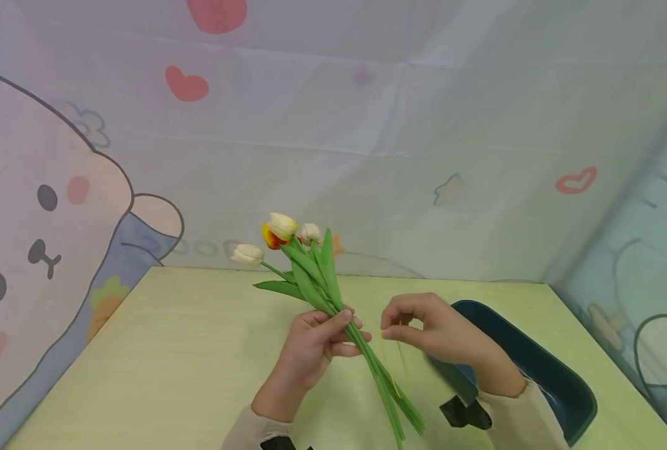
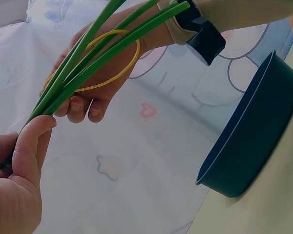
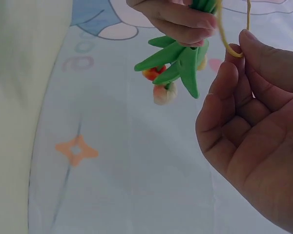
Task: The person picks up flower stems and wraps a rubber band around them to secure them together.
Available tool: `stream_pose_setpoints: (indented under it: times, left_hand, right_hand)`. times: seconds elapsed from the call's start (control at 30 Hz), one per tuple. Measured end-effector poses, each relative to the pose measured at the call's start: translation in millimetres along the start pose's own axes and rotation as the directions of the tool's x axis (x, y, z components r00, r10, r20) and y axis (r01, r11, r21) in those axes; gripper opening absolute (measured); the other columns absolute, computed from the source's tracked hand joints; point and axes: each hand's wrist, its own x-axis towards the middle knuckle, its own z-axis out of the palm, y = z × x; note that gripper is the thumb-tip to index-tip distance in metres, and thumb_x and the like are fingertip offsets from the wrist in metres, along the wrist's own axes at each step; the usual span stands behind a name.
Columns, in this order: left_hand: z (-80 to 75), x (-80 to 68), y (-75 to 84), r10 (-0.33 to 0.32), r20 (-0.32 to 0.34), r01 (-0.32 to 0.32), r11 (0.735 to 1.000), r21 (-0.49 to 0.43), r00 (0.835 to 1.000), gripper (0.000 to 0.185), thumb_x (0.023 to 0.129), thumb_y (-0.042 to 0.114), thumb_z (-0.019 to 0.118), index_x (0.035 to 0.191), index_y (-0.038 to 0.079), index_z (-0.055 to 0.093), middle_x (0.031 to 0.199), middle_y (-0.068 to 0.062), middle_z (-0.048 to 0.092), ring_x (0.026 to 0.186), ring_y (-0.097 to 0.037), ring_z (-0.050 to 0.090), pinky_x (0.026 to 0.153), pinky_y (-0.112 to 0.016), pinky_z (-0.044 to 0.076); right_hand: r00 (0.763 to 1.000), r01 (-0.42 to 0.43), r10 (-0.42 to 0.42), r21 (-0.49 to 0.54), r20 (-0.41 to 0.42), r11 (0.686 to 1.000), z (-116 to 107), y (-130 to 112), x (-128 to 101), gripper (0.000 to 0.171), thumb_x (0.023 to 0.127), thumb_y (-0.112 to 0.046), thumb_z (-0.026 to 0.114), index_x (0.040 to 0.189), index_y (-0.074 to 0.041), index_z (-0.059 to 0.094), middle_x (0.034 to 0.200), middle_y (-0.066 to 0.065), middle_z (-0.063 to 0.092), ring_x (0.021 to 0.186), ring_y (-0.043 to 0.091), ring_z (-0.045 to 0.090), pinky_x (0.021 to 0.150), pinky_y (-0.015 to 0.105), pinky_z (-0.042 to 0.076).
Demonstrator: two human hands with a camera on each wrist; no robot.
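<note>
My left hand grips a bunch of tulips by the green stems, thumb across them. The blooms point up and away: a white tulip leans out left, with more white ones and a red-yellow tulip above the leaves. A thin yellow rubber band loops around the lower stems in the left wrist view. To the right of the stems, my right hand pinches the band between thumb and forefinger, pulling it into a wide loop; the right wrist view shows this pinch closely.
A dark teal basin stands on the right of the pale yellow table, partly behind my right forearm. A printed cloth backdrop rises behind the table's far edge. Black straps sit at my wrists.
</note>
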Motion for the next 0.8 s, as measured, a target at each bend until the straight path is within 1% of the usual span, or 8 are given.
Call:
stream_pose_setpoints:
  times: [0.27,0.47,0.63,0.8]
  left_hand:
    - [5.8,-0.8,-6.6,0.001,0.01,-0.001,1.0,-0.012,1.0,0.021,0.099,0.005,0.053,0.089,0.013,0.071,0.081,0.003,0.071,0.077,-0.013,0.072,0.068,-0.028,0.062]
    - [8.7,-1.2,-10.4,-0.002,0.02,0.003,1.0,-0.017,1.0,0.019,0.098,0.006,0.055,0.088,0.012,0.071,0.081,0.002,0.071,0.077,-0.014,0.072,0.067,-0.027,0.062]
    - [10.8,-1.7,-12.4,-0.002,0.043,0.003,1.0,-0.027,0.999,0.024,0.098,0.004,0.054,0.088,0.014,0.073,0.081,0.002,0.07,0.078,-0.014,0.072,0.066,-0.026,0.062]
    - [12.3,-1.5,-14.9,0.006,0.067,-0.004,1.0,-0.031,0.998,0.025,0.098,0.004,0.052,0.087,0.014,0.073,0.081,0.003,0.07,0.077,-0.014,0.072,0.066,-0.026,0.062]
  right_hand:
    - [0.999,0.025,-0.025,0.012,-0.024,1.0,6,2,4,0.004,0.094,-0.009,0.063,0.091,-0.011,0.066,0.085,-0.002,0.064,0.075,0.011,0.059,0.069,0.026,0.054]
    - [0.999,-0.006,0.007,0.012,-0.052,1.0,8,3,7,0.007,0.095,-0.015,0.063,0.091,-0.009,0.065,0.086,-0.003,0.063,0.074,0.011,0.058,0.068,0.027,0.053]
    - [0.995,-0.027,0.027,0.007,-0.098,1.0,9,6,8,0.005,0.094,-0.01,0.063,0.09,-0.007,0.065,0.085,-0.002,0.063,0.074,0.011,0.056,0.067,0.026,0.052]
    - [0.99,-0.055,0.056,0.008,-0.128,0.998,10,8,10,0.007,0.093,-0.006,0.063,0.088,-0.01,0.065,0.083,-0.002,0.062,0.072,0.011,0.054,0.066,0.026,0.05]
